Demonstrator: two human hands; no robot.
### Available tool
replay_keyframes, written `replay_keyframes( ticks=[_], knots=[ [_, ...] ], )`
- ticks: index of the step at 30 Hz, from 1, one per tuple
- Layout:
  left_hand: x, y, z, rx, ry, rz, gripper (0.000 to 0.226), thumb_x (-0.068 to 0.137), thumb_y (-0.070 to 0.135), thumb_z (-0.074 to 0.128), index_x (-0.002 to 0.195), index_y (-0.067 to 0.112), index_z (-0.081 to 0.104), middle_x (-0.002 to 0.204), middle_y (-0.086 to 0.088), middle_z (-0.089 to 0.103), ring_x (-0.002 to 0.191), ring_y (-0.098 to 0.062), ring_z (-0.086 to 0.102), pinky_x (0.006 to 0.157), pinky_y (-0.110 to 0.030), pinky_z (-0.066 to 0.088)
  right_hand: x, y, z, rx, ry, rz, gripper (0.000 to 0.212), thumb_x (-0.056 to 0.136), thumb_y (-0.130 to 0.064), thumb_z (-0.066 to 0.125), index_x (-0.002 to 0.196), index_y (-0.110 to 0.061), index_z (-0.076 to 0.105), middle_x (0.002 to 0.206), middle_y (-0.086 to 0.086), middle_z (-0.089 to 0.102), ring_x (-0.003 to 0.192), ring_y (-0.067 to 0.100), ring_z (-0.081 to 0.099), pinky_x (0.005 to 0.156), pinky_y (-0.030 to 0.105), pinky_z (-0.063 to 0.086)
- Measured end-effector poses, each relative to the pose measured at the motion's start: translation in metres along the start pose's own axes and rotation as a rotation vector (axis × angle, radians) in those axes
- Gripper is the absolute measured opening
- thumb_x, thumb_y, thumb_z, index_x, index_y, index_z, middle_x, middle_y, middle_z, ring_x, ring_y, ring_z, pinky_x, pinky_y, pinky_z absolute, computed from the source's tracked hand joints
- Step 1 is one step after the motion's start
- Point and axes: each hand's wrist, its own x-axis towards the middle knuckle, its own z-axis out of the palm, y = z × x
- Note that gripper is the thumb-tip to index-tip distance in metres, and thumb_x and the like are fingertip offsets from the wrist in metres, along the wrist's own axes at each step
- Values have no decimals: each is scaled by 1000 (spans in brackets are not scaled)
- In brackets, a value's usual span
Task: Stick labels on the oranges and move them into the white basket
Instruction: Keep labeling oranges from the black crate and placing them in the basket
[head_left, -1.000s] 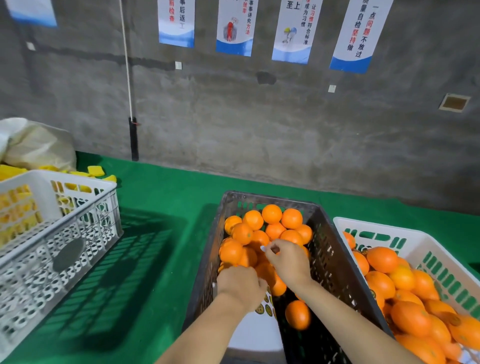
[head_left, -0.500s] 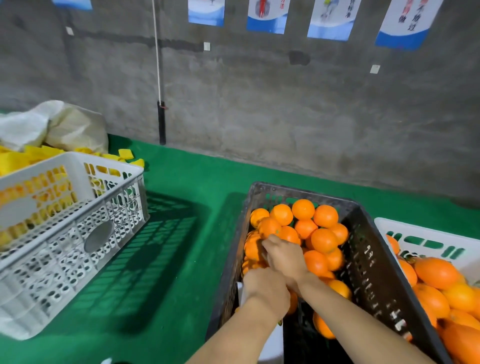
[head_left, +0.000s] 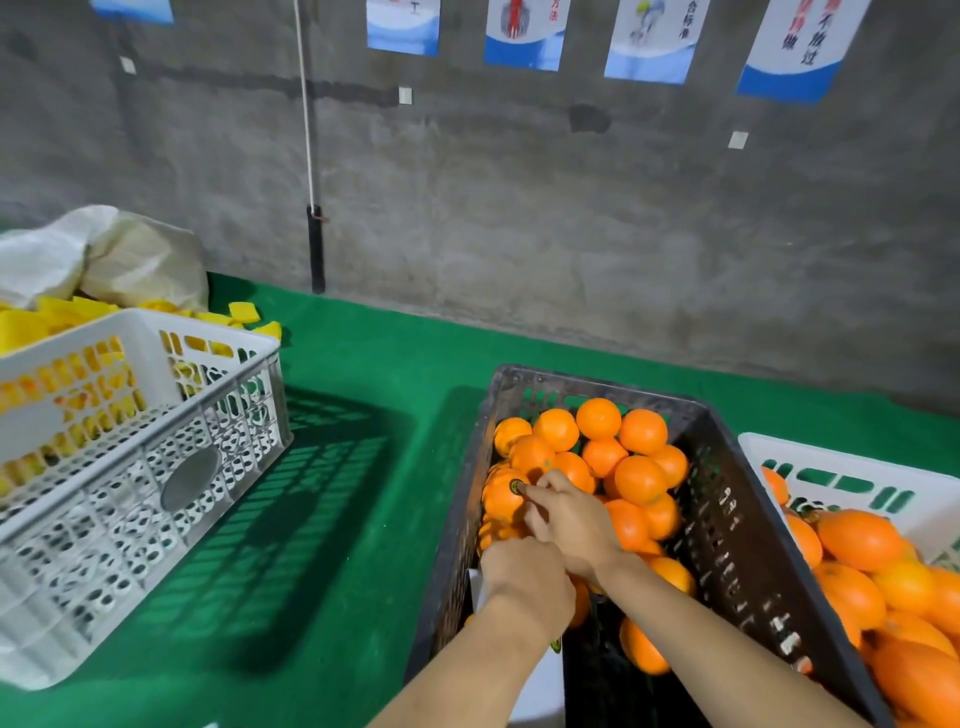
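A black crate (head_left: 737, 519) in the middle holds several oranges (head_left: 639, 478). My right hand (head_left: 571, 519) reaches into its left side, index fingertip touching a small round label (head_left: 517, 487) that sits on an orange (head_left: 501, 501). Just below, my left hand (head_left: 524, 577) is curled and grips a white label sheet (head_left: 540, 686) at the crate's near left corner. A white basket (head_left: 852, 467) at the right holds several larger oranges (head_left: 860, 538). A second white basket (head_left: 156, 415) stands at the left; I see no oranges in it.
Green matting (head_left: 363, 467) covers the table. Behind the left basket lie yellow pieces (head_left: 52, 317) and a pale sack (head_left: 104, 260). A grey wall with posters (head_left: 524, 31) and a hanging cord (head_left: 306, 104) closes the back.
My right hand has moved left from the middle of the pile to an orange at the crate's left side, where the label now sits. The view has shifted left and closer.
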Motion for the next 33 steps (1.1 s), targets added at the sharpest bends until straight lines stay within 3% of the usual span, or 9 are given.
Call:
replay_keyframes(
  ticks=[2, 4, 8, 11, 14, 19, 25, 29, 33],
  knots=[
    [1, 0, 0, 0, -5, 2, 35, 106, 35, 38, 111, 10, 63, 111, -11, 67, 99, -25, 66, 67, -32, 42, 4, 0, 0, -6, -4, 53, 54, 99, -46, 46, 151, -29, 41, 120, -5, 47, 103, 16, 52, 66, 28, 43],
    [2, 0, 0, -3, 0, 2, 36, 106, 35, 39, 114, 8, 62, 114, -12, 66, 102, -27, 65, 68, -34, 41, 11, 2, 1, -106, 4, 79, 76, 93, -62, 48, 157, -28, 26, 126, -2, 43, 114, 19, 42, 86, 30, 40],
    [2, 1, 2, 3, 0, -7, 39, 105, 37, 39, 119, 7, 60, 116, -13, 65, 104, -27, 65, 69, -34, 41, 23, 3, 3, -242, -38, 99, 95, 76, -83, 51, 153, -30, 30, 144, 4, 30, 135, 29, 24, 116, 48, 13],
    [4, 1, 6, -2, 4, -3, 40, 105, 39, 40, 118, 7, 61, 115, -13, 66, 102, -27, 65, 69, -35, 41, 31, 6, 9, -279, -99, 67, 100, 75, -81, 57, 156, -34, 24, 159, 6, 12, 146, 35, 3, 118, 56, -8],
    [5, 0, 6, 2, 4, 9, 45, 104, 44, 39, 113, 7, 63, 109, -12, 67, 98, -27, 66, 67, -34, 42, 36, 4, 12, -252, -129, 80, 93, 74, -77, 64, 151, -33, 35, 164, 5, 3, 150, 35, -8, 116, 57, -15],
    [4, -2, 6, -6, 4, 25, 47, 102, 49, 41, 112, 8, 63, 107, -10, 67, 97, -27, 66, 67, -33, 42, 24, 6, 9, -179, -42, 34, 83, 75, -69, 67, 144, -27, 47, 164, -1, 18, 152, 28, 0, 120, 52, -5],
    [2, -4, 4, -49, 54, 53, 39, 103, 44, 40, 110, 13, 63, 114, -8, 65, 104, -28, 64, 70, -31, 41, -16, 16, -39, 81, 166, 182, 82, 72, -59, 69, 143, -29, 43, 141, -6, 52, 131, 20, 45, 107, 36, 31],
    [2, -3, 4, -87, 136, 56, 41, 102, 49, 39, 106, 16, 63, 111, -6, 67, 104, -28, 64, 72, -32, 44, -48, 30, -71, 138, 472, 389, 74, 72, -43, 74, 138, -23, 48, 126, 1, 56, 119, 26, 52, 102, 44, 39],
    [2, 0, 5, -171, 221, 72, 41, 100, 54, 37, 90, 21, 59, 100, -5, 70, 93, -26, 67, 67, -32, 44, -74, 54, -99, -60, 584, 618, 80, 73, -33, 78, 145, -19, 45, 138, 9, 48, 128, 32, 46, 110, 53, 32]
  ],
)
